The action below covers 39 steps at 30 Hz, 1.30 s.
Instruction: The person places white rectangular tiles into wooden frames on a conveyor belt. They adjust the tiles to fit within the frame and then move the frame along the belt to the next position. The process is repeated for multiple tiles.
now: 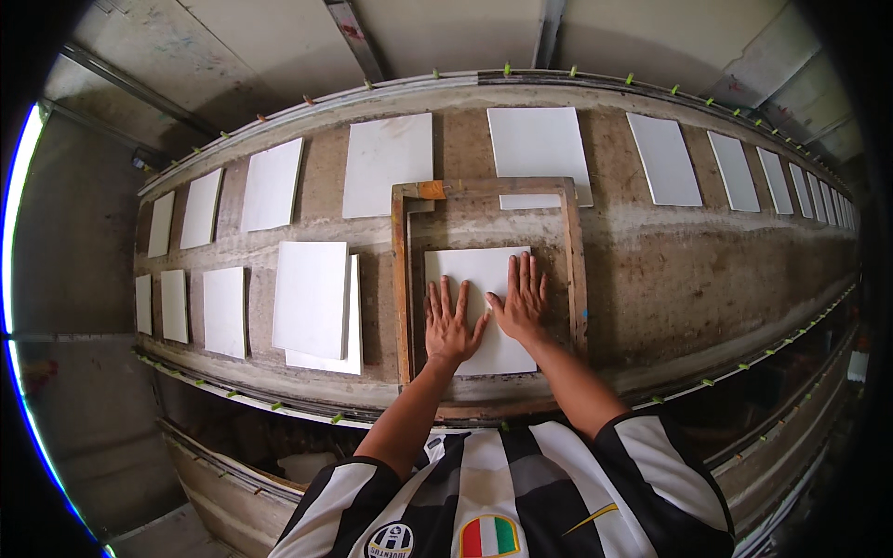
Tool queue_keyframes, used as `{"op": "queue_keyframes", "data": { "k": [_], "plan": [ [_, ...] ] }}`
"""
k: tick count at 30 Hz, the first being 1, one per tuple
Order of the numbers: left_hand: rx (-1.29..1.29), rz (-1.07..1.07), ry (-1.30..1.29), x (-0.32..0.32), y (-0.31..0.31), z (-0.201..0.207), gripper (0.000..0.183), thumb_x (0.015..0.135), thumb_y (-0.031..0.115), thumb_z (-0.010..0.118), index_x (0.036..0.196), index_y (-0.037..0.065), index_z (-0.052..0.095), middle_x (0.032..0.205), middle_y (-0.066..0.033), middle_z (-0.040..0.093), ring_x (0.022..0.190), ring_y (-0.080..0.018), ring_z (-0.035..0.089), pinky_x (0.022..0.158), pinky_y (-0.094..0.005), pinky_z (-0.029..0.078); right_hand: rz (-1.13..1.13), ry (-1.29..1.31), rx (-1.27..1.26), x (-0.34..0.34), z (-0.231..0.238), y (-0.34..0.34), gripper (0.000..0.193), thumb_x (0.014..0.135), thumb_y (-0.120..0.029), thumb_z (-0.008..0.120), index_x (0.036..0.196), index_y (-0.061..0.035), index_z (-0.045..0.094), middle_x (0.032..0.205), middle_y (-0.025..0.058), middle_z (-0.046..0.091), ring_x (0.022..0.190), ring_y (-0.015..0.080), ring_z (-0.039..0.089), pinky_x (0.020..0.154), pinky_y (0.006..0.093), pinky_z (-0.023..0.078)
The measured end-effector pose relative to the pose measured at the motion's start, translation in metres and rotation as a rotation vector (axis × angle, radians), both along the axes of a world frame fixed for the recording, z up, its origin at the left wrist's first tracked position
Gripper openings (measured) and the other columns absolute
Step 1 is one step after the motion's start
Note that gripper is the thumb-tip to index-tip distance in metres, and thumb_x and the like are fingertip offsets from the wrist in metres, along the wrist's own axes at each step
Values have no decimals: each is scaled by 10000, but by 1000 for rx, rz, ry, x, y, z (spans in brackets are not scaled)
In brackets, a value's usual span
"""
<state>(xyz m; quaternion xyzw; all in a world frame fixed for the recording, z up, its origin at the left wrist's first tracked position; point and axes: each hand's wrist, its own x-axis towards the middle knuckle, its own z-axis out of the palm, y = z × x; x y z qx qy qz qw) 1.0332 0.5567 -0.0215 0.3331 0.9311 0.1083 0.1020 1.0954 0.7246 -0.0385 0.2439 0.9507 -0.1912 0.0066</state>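
Observation:
A white rectangular sheet (474,270) lies inside a wooden frame (401,279) on a long worn table. My left hand (450,324) rests flat on the sheet's left part, fingers spread. My right hand (522,300) lies flat on its right part, fingers spread too, thumb close to the left hand's. Neither hand grips anything. The frame's far bar (484,189) overlaps the near edge of another white sheet (537,144).
A stack of white sheets (313,299) lies just left of the frame. More white sheets lie in two rows along the table (698,270), such as one at the back (387,163) and one to the right (662,158). A rail with small green clips (507,71) runs along the far edge.

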Motion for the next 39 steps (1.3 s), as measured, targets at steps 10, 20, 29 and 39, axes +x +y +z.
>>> {"op": "queue_keyframes", "data": {
  "k": [10,20,29,39],
  "plan": [
    [-31,-10,-9,0,0,2,800,997,616,449,1621,153,263,1673,-261,116,1543,-479,81,1247,-561,117,-29,210,55,-62,-7,34,836,998,-486,551,1595,-8,215,1640,251,254,1539,408,196,1231,554,180],
    [-22,-16,17,1,-2,-3,814,984,591,479,1631,162,231,1677,-257,99,1544,-476,81,1249,-556,119,121,355,13,29,-11,-24,783,951,-413,641,1542,-3,334,1592,290,311,1488,465,287,1183,605,251],
    [42,-22,56,1,-3,-9,810,954,549,542,1608,149,282,1662,-269,141,1527,-506,124,1234,-596,146,101,369,-6,26,6,-27,760,963,-452,626,1517,0,367,1567,302,343,1484,471,292,1176,618,248],
    [248,-18,-26,-4,-23,-17,714,992,544,538,1546,111,412,1661,-215,215,1557,-403,131,1257,-531,126,-191,493,97,78,44,15,545,926,-360,708,1342,-56,530,1323,229,537,1240,425,513,1040,551,412]
  ]
}}
